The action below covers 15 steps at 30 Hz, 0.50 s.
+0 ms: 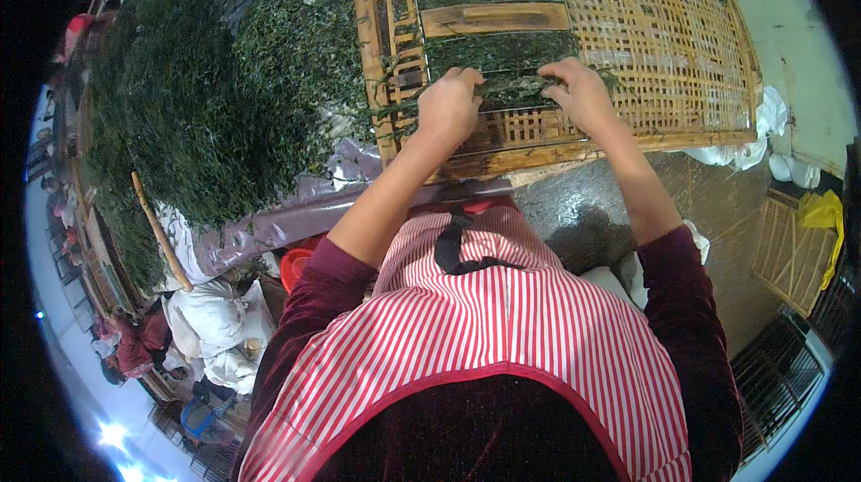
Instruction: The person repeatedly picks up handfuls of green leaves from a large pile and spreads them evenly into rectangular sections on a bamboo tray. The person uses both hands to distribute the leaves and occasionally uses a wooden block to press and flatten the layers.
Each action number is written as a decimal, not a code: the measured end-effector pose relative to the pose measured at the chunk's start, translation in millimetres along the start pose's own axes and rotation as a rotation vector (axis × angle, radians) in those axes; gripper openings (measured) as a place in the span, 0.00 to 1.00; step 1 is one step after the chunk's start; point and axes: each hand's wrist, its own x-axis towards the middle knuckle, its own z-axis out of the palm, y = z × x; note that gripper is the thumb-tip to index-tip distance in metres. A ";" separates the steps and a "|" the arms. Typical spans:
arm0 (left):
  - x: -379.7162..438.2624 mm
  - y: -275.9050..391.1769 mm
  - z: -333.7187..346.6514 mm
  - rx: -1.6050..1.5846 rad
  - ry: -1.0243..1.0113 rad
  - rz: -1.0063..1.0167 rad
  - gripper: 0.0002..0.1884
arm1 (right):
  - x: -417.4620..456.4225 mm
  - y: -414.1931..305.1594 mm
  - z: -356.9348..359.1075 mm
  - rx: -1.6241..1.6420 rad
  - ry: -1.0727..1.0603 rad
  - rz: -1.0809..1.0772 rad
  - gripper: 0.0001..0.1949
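My left hand (449,104) and my right hand (580,93) are over the near part of a woven bamboo drying tray (652,45). A bunch of dark green, stringy plant matter (512,86) stretches between them. The fingers of my left hand curl down on its left end. At the right end, my right thumb and forefinger bend around the strands, and loose bits stick out past both hands. Under the bunch lies a thin-edged frame with bars across it, its slots showing more green layers (501,48) and a wooden slat (494,19). My fingers partly hide the strands they touch.
A large heap of the same greens (202,78) lies to the left on plastic sheeting (289,220). A wooden stick (160,230) leans there near white sacks (212,320). To the right are wet flooring (713,213), a bamboo rack (783,246) and a yellow cloth (824,220).
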 end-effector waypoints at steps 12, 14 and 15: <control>-50.1 -20.7 -16.6 0.502 -0.030 0.353 0.27 | -41.5 -43.0 47.5 -0.332 0.029 -0.155 0.23; -52.5 -33.7 -20.3 0.450 -0.074 0.275 0.25 | -44.4 -46.8 51.1 -0.343 0.046 -0.146 0.23; -54.8 -37.7 -21.3 0.414 -0.032 0.311 0.25 | -44.9 -48.6 51.6 -0.328 0.060 -0.125 0.22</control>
